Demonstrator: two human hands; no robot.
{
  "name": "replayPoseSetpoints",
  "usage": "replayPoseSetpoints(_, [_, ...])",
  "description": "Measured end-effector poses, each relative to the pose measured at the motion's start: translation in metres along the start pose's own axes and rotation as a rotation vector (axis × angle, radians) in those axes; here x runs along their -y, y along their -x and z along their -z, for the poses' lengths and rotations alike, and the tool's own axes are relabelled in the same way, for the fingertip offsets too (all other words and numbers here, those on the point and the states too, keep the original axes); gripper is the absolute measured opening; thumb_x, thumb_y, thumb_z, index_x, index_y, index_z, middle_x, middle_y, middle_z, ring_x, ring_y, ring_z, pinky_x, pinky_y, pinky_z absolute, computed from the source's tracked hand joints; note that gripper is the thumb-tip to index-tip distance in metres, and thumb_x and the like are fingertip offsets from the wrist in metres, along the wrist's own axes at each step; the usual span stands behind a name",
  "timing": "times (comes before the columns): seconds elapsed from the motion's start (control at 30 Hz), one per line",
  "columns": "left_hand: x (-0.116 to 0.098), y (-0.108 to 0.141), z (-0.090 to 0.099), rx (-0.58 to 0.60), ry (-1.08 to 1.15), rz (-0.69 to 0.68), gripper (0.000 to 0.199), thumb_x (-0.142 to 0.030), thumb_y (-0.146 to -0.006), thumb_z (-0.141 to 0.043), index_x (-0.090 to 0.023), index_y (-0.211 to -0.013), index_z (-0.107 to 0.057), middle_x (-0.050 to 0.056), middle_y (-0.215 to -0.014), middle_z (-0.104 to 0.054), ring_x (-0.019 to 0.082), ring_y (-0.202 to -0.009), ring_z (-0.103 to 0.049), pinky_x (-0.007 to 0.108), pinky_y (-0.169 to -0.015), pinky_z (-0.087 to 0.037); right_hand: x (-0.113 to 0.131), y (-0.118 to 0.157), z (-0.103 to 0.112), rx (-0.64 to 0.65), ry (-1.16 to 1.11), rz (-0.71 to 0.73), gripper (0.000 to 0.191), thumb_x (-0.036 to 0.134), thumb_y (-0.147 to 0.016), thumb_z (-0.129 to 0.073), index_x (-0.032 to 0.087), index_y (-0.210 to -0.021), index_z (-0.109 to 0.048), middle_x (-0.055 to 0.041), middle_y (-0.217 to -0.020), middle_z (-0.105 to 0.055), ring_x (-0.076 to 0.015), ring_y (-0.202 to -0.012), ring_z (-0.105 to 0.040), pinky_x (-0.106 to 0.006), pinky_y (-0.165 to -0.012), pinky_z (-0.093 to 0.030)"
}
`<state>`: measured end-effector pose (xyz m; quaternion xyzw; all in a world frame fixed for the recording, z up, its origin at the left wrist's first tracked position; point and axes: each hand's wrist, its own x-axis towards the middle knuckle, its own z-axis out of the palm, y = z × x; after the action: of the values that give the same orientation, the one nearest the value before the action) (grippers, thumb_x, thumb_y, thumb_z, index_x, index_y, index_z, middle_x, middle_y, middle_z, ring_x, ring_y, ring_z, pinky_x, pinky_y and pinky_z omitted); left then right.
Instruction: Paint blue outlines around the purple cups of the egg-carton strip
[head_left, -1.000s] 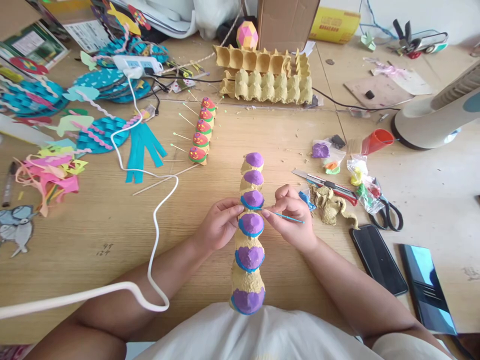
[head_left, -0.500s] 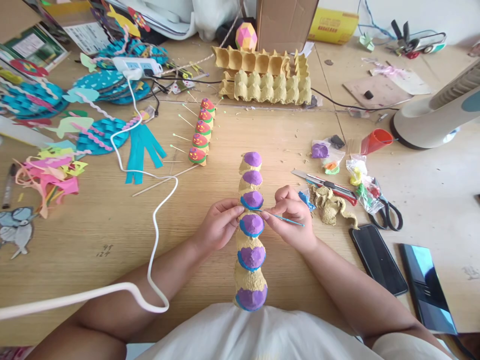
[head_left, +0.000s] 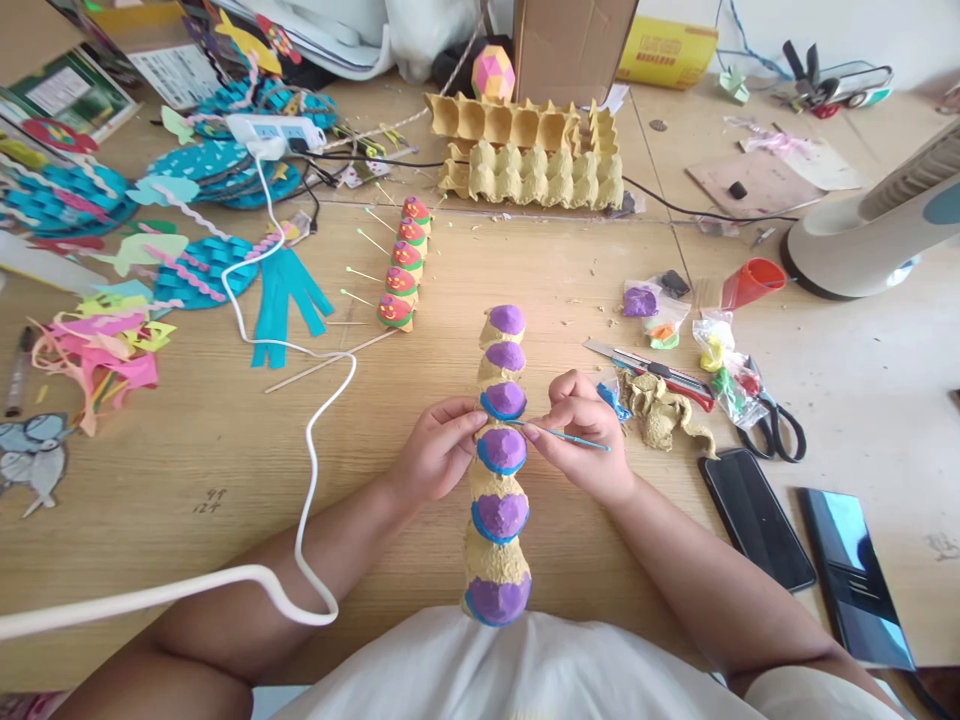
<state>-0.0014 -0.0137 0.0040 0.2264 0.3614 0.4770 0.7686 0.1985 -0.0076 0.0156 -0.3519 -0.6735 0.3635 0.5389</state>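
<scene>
A strip of egg carton runs from the middle of the table toward my white shirt, its several bumps topped with purple. Blue edging shows below the purple on the nearer bumps. My left hand pinches the strip's left edge beside the third bump from the far end. Between the thumb and fingers of my right hand is a thin blue stick, its tip against the strip just under that bump's blue edge. Blue clay in a wrapper lies right beside my right hand.
A finished-looking red and green carton strip stands at the back left, near a white cable. To the right lie a cutter, carton scraps, scissors and two phones. Egg cartons sit behind.
The near end of the purple-topped strip has swung slightly to the left. Both hands and the blue stick have stayed almost in place.
</scene>
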Motion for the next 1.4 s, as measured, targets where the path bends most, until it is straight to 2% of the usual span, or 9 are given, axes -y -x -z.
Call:
replayPoseSetpoints(0.23, [-0.0005,0.0000,-0.0005,0.001,-0.038,-0.007,0.025,-0.042,-0.065,-0.099,-0.026,-0.078,-0.084,0.002,-0.081,-0.083,0.020,-0.073,-0.074,0.033,-0.071,-0.059,-0.0003,0.0009,0.0000,-0.009,0.035,-0.022,0.018,0.021,-0.086,-0.082,0.023,-0.074,-0.069,0.0017,-0.080,-0.046,-0.0142,-0.073,-0.048,-0.032,-0.068,-0.043])
replayPoseSetpoints(0.33, [0.0000,0.0003,-0.0013,-0.006,-0.042,-0.006,0.026,-0.044,-0.063,-0.099,-0.027,-0.076,-0.084,0.002,-0.081,-0.083,0.020,-0.072,-0.074,0.034,-0.071,-0.059,-0.0003,0.0011,-0.0002,0.003,0.020,-0.011,0.017,0.018,-0.085,-0.083,0.023,-0.075,-0.070,0.0021,-0.080,-0.046,-0.0136,-0.073,-0.049,-0.032,-0.067,-0.043])
replayPoseSetpoints(0.63, [0.0011,0.0002,0.0012,0.004,-0.044,-0.011,0.023,-0.039,-0.068,-0.097,-0.026,-0.079,-0.082,0.002,-0.082,-0.082,0.023,-0.076,-0.075,0.036,-0.074,-0.059,-0.0001,0.0013,-0.0014,-0.008,0.011,0.011,0.019,0.012,-0.083,-0.084,0.023,-0.076,-0.071,0.0026,-0.080,-0.045,-0.0131,-0.074,-0.050,-0.031,-0.068,-0.044])
replayPoseSetpoints(0.97, [0.0011,0.0008,0.0007,0.019,-0.002,0.008,0.020,-0.032,-0.070,-0.095,-0.024,-0.080,-0.081,0.002,-0.081,-0.082,0.022,-0.075,-0.076,0.034,-0.074,-0.060,0.0006,0.0015,-0.0019,-0.019,0.005,-0.018,0.019,0.016,-0.084,-0.084,0.023,-0.074,-0.070,0.0023,-0.080,-0.047,-0.0138,-0.074,-0.050,-0.032,-0.068,-0.044])
replayPoseSetpoints(1.4, [0.0027,0.0007,0.0005,-0.039,-0.023,-0.028,0.022,-0.030,-0.067,-0.095,-0.018,-0.079,-0.081,0.006,-0.082,-0.082,0.020,-0.073,-0.075,0.030,-0.071,-0.059,0.0010,0.0018,-0.0016,-0.022,-0.015,-0.083,0.021,0.024,-0.086,-0.084,0.023,-0.071,-0.069,0.0015,-0.080,-0.046,-0.0148,-0.074,-0.048,-0.033,-0.070,-0.044])
